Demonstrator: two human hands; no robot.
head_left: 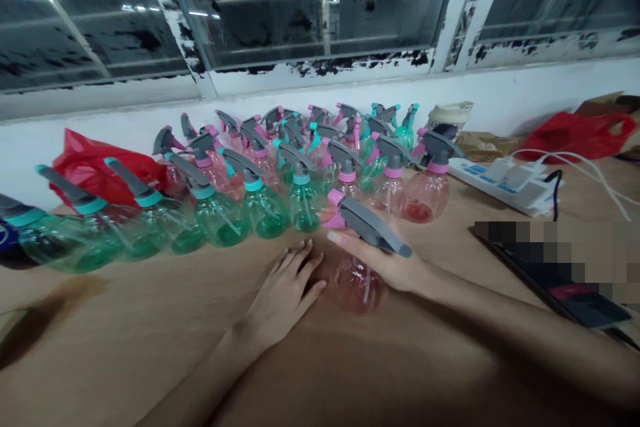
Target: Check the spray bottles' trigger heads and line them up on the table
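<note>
My right hand (387, 263) is wrapped round the neck of a pink spray bottle (361, 290) with a grey and pink trigger head, which stands at the front of the group. Flat on the table (165, 327) lies my left hand (287, 287), its fingers spread, just left of that bottle and holding nothing. Beyond my left fingertips a row of green spray bottles with teal collars runs off to the left, the nearest being a green spray bottle (303, 210). Behind my right hand stand more pink ones, among them a pink spray bottle (425, 197).
Several more spray bottles crowd toward the wall. A red plastic bag (107, 167) sits behind the green row, another red bag (575, 137) at the far right. A white power strip (505, 187) with cables, a lidded cup (450, 115) and a dark phone-like device (575, 293) are on the right.
</note>
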